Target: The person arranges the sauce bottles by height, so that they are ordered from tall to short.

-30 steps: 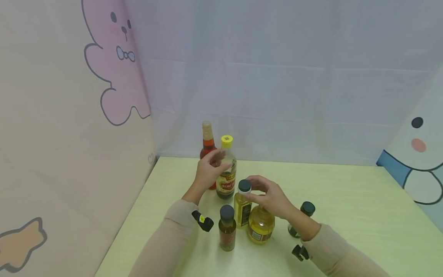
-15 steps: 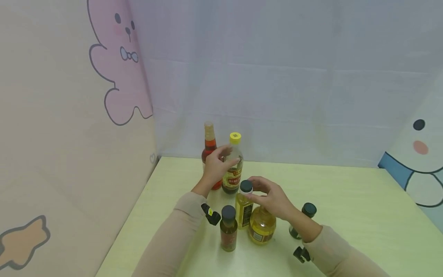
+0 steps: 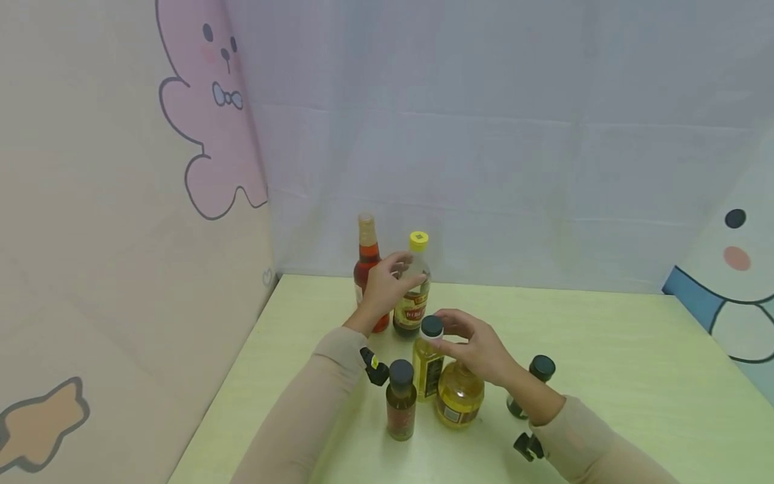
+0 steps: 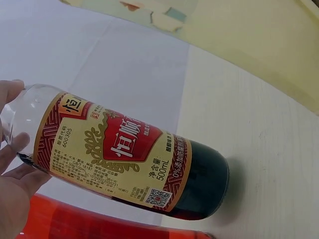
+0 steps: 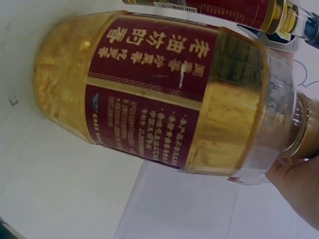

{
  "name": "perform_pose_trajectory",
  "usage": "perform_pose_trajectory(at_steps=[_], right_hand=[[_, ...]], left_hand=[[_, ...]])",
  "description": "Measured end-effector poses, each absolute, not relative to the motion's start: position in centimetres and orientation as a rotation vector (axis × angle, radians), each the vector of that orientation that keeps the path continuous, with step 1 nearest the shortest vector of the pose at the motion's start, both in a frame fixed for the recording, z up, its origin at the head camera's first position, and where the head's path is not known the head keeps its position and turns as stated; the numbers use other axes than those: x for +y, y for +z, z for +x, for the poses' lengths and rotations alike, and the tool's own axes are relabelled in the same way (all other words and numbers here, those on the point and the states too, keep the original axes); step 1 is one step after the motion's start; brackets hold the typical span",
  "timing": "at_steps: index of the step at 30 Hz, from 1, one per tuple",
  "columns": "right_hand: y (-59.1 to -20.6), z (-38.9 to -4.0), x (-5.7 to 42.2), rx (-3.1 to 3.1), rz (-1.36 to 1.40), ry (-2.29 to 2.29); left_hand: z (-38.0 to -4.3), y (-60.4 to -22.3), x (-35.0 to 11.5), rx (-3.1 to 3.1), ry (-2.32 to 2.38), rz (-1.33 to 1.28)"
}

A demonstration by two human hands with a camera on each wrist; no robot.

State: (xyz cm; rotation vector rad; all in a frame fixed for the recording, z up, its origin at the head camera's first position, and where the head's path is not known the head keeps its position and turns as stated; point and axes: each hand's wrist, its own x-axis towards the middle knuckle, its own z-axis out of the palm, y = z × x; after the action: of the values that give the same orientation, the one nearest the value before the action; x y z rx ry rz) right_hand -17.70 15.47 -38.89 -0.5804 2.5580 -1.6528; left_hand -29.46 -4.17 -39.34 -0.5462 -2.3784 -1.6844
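My left hand (image 3: 389, 282) holds a vinegar bottle (image 3: 414, 309) with a yellow cap near its neck. In the left wrist view the fingers lie around the clear shoulder of the vinegar bottle (image 4: 129, 144), above dark liquid. My right hand (image 3: 474, 343) is at the neck of a square oil bottle (image 3: 428, 373) with a dark green cap, its thumb on the white collar. Under this hand stands a rounded oil bottle (image 3: 461, 396), its top hidden. That rounded oil bottle (image 5: 149, 94) fills most of the right wrist view.
A tall bottle of red liquid (image 3: 367, 259) stands left of the vinegar bottle. In front is a small dark-capped sauce bottle (image 3: 401, 407). Another dark-capped bottle (image 3: 542, 368) stands at right, partly behind the right forearm. A pale curtain (image 3: 484, 168) backs the table (image 3: 605, 349).
My left hand and the vinegar bottle have moved right and slightly back, away from the red bottle. The right hand has stayed in place. The view has shifted slightly.
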Motion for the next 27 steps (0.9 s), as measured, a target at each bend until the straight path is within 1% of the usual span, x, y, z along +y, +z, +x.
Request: perform_pose_trajectory(at_steps=[9,14,27], right_hand=[[-38.9,-17.5,15.7,2.573,-0.593,-1.649],[-38.9,-17.5,15.7,2.57,-0.596,-1.649],[-38.9,-17.5,15.4,2.569,-0.584,-1.649]], left_hand=[[-29.9,-39.6,-3.7,-2.393,-1.675,-0.526],[-30.0,-39.6,-3.4,-2.388,-1.591,-0.504],[-30.2,-39.3,-2.9,-2.402,-1.489,-0.368]])
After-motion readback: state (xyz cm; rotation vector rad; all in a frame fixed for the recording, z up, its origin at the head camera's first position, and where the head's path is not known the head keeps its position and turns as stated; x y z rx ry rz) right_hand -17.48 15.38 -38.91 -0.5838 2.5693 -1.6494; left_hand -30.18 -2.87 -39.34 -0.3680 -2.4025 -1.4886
